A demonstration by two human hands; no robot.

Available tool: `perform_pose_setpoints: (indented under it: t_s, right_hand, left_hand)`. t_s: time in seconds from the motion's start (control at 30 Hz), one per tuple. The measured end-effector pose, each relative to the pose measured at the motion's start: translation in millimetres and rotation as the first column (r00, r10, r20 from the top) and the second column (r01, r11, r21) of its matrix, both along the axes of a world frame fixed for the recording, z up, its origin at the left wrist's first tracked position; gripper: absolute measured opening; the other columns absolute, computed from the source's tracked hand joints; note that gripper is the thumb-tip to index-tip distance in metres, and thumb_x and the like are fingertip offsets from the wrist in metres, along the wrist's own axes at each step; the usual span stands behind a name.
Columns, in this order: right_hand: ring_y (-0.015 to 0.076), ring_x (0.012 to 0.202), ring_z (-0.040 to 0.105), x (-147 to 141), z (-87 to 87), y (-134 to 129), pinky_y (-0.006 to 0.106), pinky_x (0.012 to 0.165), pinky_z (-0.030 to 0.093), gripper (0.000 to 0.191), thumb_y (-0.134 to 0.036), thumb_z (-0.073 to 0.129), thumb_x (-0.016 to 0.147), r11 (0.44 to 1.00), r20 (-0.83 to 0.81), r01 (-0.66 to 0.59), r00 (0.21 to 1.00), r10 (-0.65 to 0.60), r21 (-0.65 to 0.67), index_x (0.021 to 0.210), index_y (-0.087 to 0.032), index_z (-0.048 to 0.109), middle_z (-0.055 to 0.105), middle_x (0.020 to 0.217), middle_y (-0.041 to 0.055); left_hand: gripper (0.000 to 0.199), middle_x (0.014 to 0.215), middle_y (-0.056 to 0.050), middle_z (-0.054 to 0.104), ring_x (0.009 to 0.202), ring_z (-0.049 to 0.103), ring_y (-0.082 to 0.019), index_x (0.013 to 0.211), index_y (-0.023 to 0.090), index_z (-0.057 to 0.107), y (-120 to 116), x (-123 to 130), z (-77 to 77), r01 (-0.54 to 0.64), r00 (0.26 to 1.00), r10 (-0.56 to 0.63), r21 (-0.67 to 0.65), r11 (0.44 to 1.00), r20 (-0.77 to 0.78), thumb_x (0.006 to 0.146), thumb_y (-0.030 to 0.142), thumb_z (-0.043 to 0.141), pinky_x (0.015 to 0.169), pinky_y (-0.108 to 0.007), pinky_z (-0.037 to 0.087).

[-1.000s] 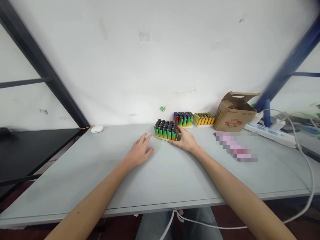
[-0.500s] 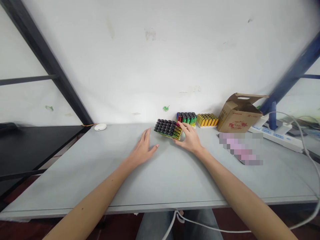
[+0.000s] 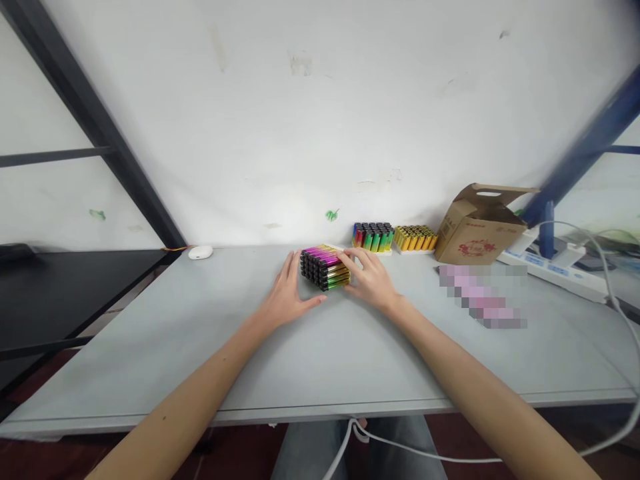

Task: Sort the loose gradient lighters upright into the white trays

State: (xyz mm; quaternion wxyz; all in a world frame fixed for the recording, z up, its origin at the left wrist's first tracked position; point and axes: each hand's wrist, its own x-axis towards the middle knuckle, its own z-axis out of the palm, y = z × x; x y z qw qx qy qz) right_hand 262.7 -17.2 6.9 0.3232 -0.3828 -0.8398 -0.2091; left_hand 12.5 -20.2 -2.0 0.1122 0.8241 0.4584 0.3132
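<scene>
A block of batteries (image 3: 326, 268) with black ends and shiny pink, gold and green bodies lies tipped on its side, its black ends facing left and toward me. My right hand (image 3: 373, 280) grips its right end between thumb and fingers. To the left, my left hand (image 3: 289, 293) is open, thumb stretched out below the block and fingertips close to its left edge; whether they touch it I cannot tell. Against the wall stand a set of green, red and blue batteries (image 3: 373, 237) with black tops and a set of yellow batteries (image 3: 415, 239), each on a white tray.
An opened brown cardboard box (image 3: 475, 243) stands at the back right. A blurred pink item (image 3: 480, 299) lies in front of it. Farther right is a white power strip (image 3: 560, 272) with cables. A small white case (image 3: 201, 253) sits back left on the grey table (image 3: 280, 373).
My right hand has brought the block of batteries left and down, tipping it so the black ends turn from upward to leftward. My left hand has shifted slightly, now close beside the block.
</scene>
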Motion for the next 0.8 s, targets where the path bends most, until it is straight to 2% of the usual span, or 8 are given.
perform_pose_setpoints:
  t_s: [0.13, 0.3, 0.47, 0.6, 0.8]
  right_hand:
    - [0.0317, 0.121, 0.049, -6, -2.9, 1, 0.050, 0.103, 0.045, 0.077, -0.003, 0.056, 0.072, 0.999, 0.055, -0.034, 0.998, 0.032, 0.034, 0.146, -0.021, 0.041, 0.055, 0.130, 0.0140]
    - [0.0305, 0.124, 0.048, -8, -10.0, 2, 0.051, 0.106, 0.043, 0.078, 0.000, 0.053, 0.074, 0.997, 0.098, -0.075, 0.993, 0.072, 0.029, 0.147, -0.022, 0.041, 0.056, 0.130, 0.0135]
    - [0.0307, 0.125, 0.048, -8, -11.0, -1, 0.051, 0.103, 0.044, 0.075, -0.004, 0.056, 0.076, 0.991, 0.132, -0.131, 0.983, 0.128, 0.017, 0.147, -0.024, 0.040, 0.057, 0.131, 0.0127]
    - [0.0297, 0.130, 0.046, -10, -9.0, -2, 0.050, 0.105, 0.043, 0.074, -0.006, 0.057, 0.075, 0.984, 0.156, -0.176, 0.972, 0.177, -0.020, 0.145, -0.024, 0.042, 0.056, 0.134, 0.0115]
    - [0.0332, 0.133, 0.045, -11, -7.2, -4, 0.052, 0.107, 0.041, 0.072, -0.018, 0.065, 0.073, 0.990, 0.106, -0.117, 0.987, 0.124, -0.074, 0.142, -0.019, 0.044, 0.050, 0.143, 0.0161]
  left_hand:
    - [0.117, 0.164, -0.015, 0.002, 0.148, 0.012, -0.039, 0.156, 0.027, -0.001, -2, -1, 1.6, -0.048, 0.999, 0.047, -0.030, 0.998, -0.028, 0.072, 0.069, 0.069, 0.116, -0.057, 0.025]
    - [0.111, 0.163, -0.012, 0.009, 0.148, 0.015, -0.039, 0.155, 0.030, 0.008, -3, -1, 3.3, 0.015, 0.997, -0.016, -0.001, 1.000, -0.079, 0.072, 0.064, 0.072, 0.115, -0.057, 0.027]
    - [0.107, 0.163, -0.014, 0.011, 0.148, 0.020, -0.035, 0.156, 0.025, 0.006, 0, -1, -2.2, 0.065, 0.995, -0.067, -0.028, 0.998, -0.077, 0.077, 0.060, 0.069, 0.117, -0.051, 0.029]
    - [0.102, 0.163, -0.013, 0.013, 0.147, 0.023, -0.033, 0.156, 0.026, 0.009, 3, -4, -4.2, 0.095, 0.992, -0.096, -0.017, 0.995, -0.087, 0.079, 0.056, 0.069, 0.118, -0.050, 0.028]
    - [0.102, 0.162, -0.012, 0.018, 0.147, 0.024, -0.033, 0.156, 0.026, 0.011, 2, -4, -0.3, 0.105, 0.992, -0.105, -0.016, 0.994, -0.066, 0.078, 0.056, 0.070, 0.118, -0.049, 0.029]
